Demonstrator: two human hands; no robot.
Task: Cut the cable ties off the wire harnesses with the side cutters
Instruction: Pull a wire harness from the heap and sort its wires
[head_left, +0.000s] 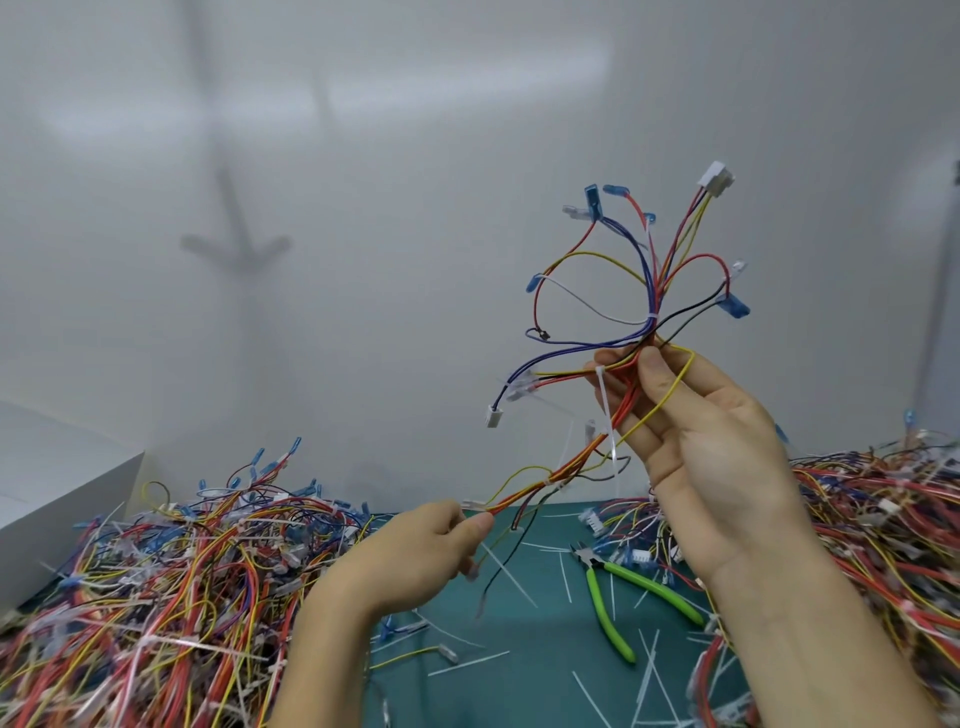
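Both hands (415, 545) (711, 441) hold one harness (566, 470) above the side cutters (589, 564).

left hand (415, 551) and right hand (711, 457), both bare.

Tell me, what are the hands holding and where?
One wire harness. The right hand grips it just below its fanned-out ends; the left hand pinches its lower end. The side cutters lie unheld.
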